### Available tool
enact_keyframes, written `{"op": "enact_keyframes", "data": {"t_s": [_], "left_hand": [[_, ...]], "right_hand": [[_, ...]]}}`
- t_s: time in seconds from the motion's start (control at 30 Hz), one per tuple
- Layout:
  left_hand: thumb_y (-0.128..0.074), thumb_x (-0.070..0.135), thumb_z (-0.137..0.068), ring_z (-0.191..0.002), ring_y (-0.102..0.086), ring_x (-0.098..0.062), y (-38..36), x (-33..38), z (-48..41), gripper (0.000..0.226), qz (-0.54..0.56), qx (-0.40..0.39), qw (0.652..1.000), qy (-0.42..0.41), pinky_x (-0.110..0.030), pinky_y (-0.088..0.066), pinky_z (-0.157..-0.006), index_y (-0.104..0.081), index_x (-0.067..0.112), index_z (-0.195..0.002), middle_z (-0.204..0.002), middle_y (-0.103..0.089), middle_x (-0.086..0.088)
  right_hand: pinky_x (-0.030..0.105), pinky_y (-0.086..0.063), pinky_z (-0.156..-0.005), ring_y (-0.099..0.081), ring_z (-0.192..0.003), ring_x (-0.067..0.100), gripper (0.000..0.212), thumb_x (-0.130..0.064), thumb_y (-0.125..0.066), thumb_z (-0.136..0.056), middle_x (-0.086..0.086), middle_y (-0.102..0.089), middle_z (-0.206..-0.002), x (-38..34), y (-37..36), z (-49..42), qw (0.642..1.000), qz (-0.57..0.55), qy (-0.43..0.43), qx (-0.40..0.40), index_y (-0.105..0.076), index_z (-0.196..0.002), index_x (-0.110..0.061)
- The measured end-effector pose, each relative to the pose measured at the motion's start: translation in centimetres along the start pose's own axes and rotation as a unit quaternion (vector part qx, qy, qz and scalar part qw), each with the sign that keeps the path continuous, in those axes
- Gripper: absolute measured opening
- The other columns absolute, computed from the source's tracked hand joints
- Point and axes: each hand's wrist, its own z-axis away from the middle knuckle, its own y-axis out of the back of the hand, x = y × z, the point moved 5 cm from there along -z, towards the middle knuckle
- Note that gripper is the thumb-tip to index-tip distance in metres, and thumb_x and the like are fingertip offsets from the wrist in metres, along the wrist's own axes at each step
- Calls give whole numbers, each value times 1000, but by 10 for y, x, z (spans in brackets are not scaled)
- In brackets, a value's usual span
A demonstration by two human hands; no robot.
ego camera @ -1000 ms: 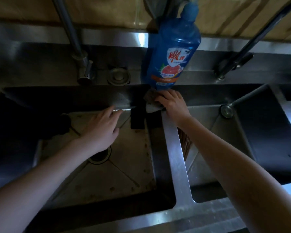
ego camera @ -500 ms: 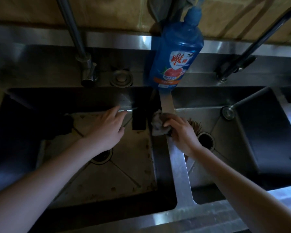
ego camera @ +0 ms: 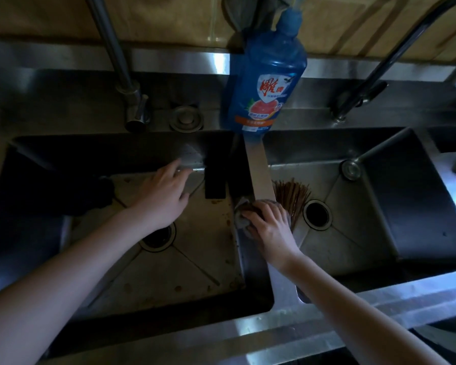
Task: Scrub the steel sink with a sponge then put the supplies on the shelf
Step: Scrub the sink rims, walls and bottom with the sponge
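Scrub the divider (ego camera: 259,169) of the steel sink (ego camera: 274,335) in full-length strokes. Your right hand (ego camera: 270,227) curls its fingers over the sponge (ego camera: 241,218) and presses it onto the divider's top, about midway along, with the sponge overhanging the edge of the left basin (ego camera: 195,259). Keep the sponge flat, apply even pressure, and wrap it over both edges so that the stained basin wall is covered. Your left hand (ego camera: 161,196) holds nothing. Its fingers lie straight, tips at the foot of the basin's back wall; use it as a brace. Steer clear of the brown bristle bundle (ego camera: 292,196) just beside the right hand, and of the blue detergent bottle (ego camera: 266,83) standing at the divider's far end. Compared with one second ago, the right hand and sponge have travelled from just below the bottle toward you; the left hand has scarcely moved.
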Motion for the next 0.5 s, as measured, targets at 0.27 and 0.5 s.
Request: {"op": "enact_keyframes", "data": {"t_s": [0.27, 0.5], "left_hand": [[-47, 28, -95, -143, -17, -26, -2, -9, 2, 55, 13, 0, 1000, 23, -43, -26, -114, -24, 23, -145, -157, -9, -4], [-46, 24, -96, -144, -7, -27, -23, -6, 13, 54, 61, -30, 997, 39, -41, -19, -114, -25, 21, -145, -157, -3, 0]], "right_hand": [[58, -10, -114, -20, -140, 38, 54, -28, -59, -88, 16, -29, -147, 29, 6, -110, 994, 97, -24, -48, -40, -139, -26], [52, -38, -104, -33, -129, 37, 45, -31, -51, -93, 13, -36, -139, 44, 2, -144, 992, 15, -105, -71, -39, -136, -24]]}}
